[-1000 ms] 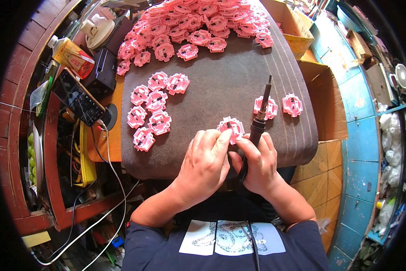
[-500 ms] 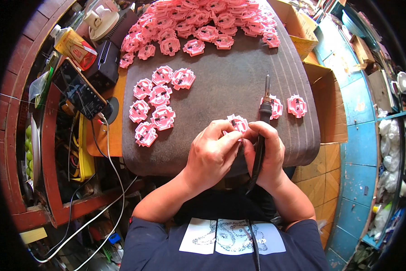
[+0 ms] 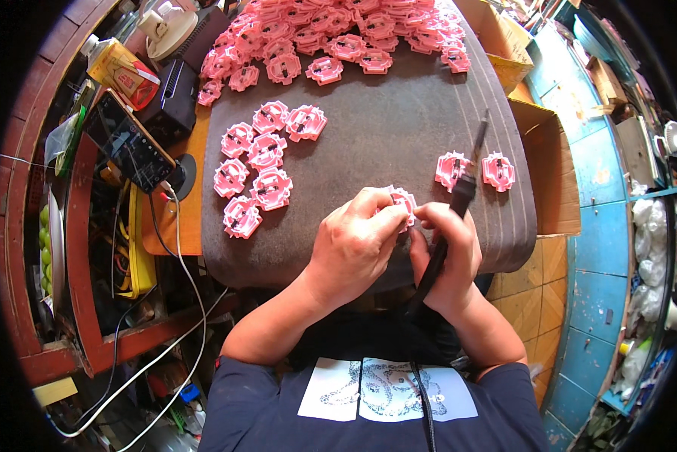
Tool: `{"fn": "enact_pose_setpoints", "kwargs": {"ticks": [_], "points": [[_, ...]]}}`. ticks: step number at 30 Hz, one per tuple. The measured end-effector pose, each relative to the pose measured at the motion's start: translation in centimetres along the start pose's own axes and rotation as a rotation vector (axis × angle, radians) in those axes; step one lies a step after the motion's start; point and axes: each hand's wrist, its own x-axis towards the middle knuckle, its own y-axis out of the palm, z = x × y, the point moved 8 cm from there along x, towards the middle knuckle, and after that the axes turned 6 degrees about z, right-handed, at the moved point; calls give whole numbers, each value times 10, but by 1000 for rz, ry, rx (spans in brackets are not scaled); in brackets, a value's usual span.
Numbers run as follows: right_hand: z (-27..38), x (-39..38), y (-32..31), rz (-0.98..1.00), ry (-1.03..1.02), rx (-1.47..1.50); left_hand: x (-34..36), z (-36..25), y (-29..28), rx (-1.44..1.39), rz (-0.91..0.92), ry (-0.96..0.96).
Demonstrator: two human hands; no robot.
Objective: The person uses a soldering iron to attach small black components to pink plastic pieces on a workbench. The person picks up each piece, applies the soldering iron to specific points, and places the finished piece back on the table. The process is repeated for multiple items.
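My left hand [image 3: 352, 242] pinches a small pink plastic housing [image 3: 405, 203] above the near edge of the dark mat, its fingers covering much of the part. Close beside it, my right hand [image 3: 457, 260] is closed round a soldering iron [image 3: 464, 190]. The iron's black handle lies across the palm, and its metal tip slants up and away to the right. The right thumb and forefinger are near the housing's right edge; I cannot tell if they touch it. Beyond the right hand lie two similar pink housings [image 3: 498, 173] with dark parts inside.
A loose group of pink housings [image 3: 267, 151] lies left on the mat [image 3: 353, 143], and a large heap [image 3: 331, 30] covers its far end. A phone [image 3: 127, 143] on a stand and a bottle [image 3: 122, 73] are at left. Cardboard boxes [image 3: 545, 169] stand at right.
The soldering iron has tilted, its tip swinging to the right. My right hand has shifted slightly right, its fingertips drawing back from the housing. My left hand still holds the housing.
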Motion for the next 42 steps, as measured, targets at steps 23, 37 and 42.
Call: {"fn": "enact_pose_setpoints", "kwargs": {"ticks": [23,37,42], "points": [[7,-3,-11,5,-102,-45,1,1,-1,4,7,-22],[33,-21,-46,209,-190,-11,3,-3,-3,8,31,-10],[32,-27,-38,226,-186,15,4,-4,-3,11,36,-8]]}}
